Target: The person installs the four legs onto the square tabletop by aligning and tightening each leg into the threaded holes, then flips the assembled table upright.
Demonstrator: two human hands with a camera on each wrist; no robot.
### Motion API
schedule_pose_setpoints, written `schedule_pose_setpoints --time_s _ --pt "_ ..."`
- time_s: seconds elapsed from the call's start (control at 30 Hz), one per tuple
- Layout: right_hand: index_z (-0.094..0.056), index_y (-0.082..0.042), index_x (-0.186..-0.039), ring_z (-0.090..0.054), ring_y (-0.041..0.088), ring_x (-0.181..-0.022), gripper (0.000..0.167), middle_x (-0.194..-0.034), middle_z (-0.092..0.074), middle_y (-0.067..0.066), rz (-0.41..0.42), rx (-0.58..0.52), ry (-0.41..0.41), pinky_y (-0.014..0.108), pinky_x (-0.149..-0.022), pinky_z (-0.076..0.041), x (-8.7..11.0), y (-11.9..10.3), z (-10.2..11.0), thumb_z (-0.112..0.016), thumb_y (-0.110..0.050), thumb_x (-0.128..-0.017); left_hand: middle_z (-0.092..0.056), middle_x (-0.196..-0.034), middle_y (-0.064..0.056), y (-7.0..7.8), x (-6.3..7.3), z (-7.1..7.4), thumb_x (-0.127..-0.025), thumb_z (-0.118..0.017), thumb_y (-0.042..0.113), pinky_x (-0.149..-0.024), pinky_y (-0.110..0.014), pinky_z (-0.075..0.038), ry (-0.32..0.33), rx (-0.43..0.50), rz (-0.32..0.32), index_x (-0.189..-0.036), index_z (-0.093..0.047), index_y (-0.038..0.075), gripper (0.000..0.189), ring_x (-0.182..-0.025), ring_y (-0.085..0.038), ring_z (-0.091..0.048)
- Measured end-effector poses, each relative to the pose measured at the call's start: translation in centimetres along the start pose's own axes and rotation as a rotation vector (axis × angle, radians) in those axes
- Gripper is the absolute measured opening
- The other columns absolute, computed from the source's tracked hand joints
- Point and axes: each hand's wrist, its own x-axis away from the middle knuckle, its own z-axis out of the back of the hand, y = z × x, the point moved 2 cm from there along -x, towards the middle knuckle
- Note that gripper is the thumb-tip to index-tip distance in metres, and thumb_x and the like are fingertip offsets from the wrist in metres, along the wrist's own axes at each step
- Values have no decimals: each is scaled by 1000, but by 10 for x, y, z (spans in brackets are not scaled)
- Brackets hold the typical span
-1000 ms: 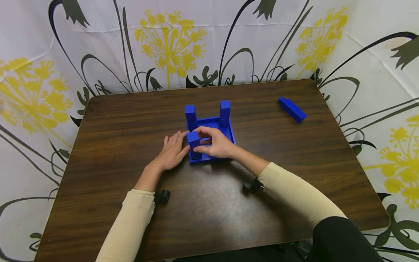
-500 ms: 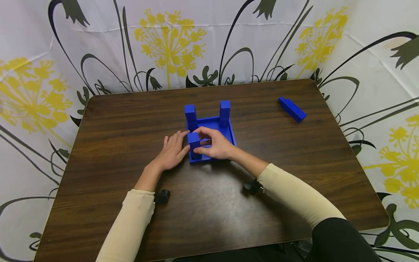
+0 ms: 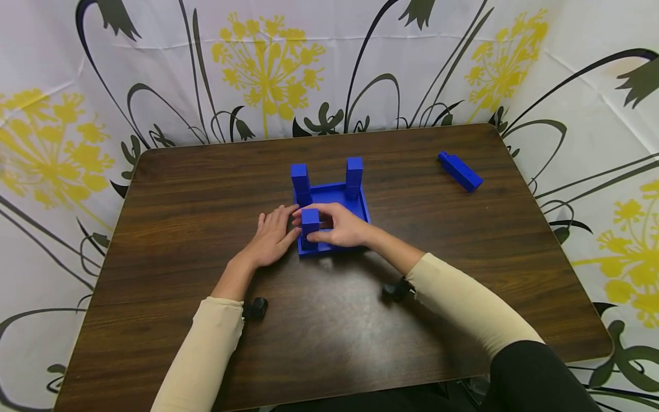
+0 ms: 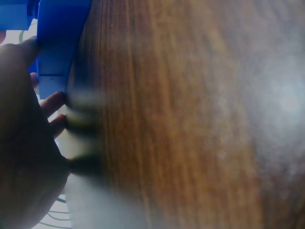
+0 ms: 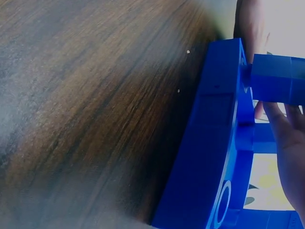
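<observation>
A blue square tray-like base (image 3: 328,193) with a raised rim lies on the table. At its near left corner stands a blue square leg (image 3: 310,216), which my right hand (image 3: 346,226) pinches between thumb and fingers. In the right wrist view, a narrow neck joins this leg (image 5: 272,78) to the base's corner, and a ring-shaped socket (image 5: 224,202) shows at the near right corner. My left hand (image 3: 268,237) lies with fingers extended on the table, its fingertips against the base's left side (image 4: 57,52). Two more blue legs, far left (image 3: 301,180) and far right (image 3: 354,174), stand upright.
Another blue leg (image 3: 460,171) with a stubby peg end lies on its side at the far right of the brown wooden table (image 3: 437,240). A flower-patterned cloth (image 3: 298,68) hangs behind the table and at its sides.
The top of the near left leg has shifted slightly right and its faces have turned. My right fingertips have moved around its far side. My left hand has stayed in place.
</observation>
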Motion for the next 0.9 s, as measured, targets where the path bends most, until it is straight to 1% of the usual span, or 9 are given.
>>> schedule_pose_setpoints --time_s 0.1,0.27,0.37,0.47,0.67,0.77,0.9 --pt "-50 9 -134 -58 34 -119 50 -127 -60 24 0 3 -2 44 -98 -46 -2 0 -1 -69 3 -88 -21 -157 -18 0 0 0 -106 -36 43 -109 -65 4 -10 -3 0 -155 -17 16 59 -147 -38 -7" --pt "-49 6 -136 -59 22 -118 54 -130 -58 22 -36 85 15 39 -95 -48 -3 -1 -2 -72 -5 -89 -18 -157 -19 -1 1 0 -106 -38 38 -109 -65 4 -16 -5 5 -154 -16 17 57 -147 -38 -7" --pt "-49 4 -137 -59 19 -117 57 -131 -58 21 -50 104 9 39 -95 -48 -3 -2 -1 -74 -7 -88 -19 -157 -18 0 0 1 -106 -37 38 -109 -65 4 -12 -5 3 -154 -17 17 56 -147 -38 -7" --pt "-49 4 -138 -58 19 -118 58 -133 -57 22 -54 118 -12 39 -97 -47 -3 -2 0 -75 -7 -87 -20 -157 -17 0 0 1 -106 -37 40 -110 -65 4 -10 -9 3 -155 -17 17 57 -147 -37 -7" --pt "-48 5 -138 -57 19 -120 59 -135 -54 22 -62 107 -70 39 -100 -44 -3 -3 2 -75 -2 -86 -21 -157 -17 -1 -1 0 -106 -39 39 -109 -66 3 -6 -8 -4 -155 -17 17 59 -147 -38 -7" --pt "-49 3 -138 -56 18 -122 59 -135 -55 21 -71 132 -78 35 -101 -44 -3 -4 1 -75 -5 -86 -20 -157 -19 -2 -1 0 -106 -40 36 -109 -65 3 -6 -5 0 -155 -17 17 58 -147 -38 -8" --pt "-53 0 -137 -57 16 -119 59 -132 -59 13 -91 221 -53 30 -98 -46 -4 -3 1 -78 -12 -85 -19 -157 -20 -2 0 0 -105 -41 33 -110 -65 3 -5 -2 6 -155 -16 18 58 -147 -38 -8"
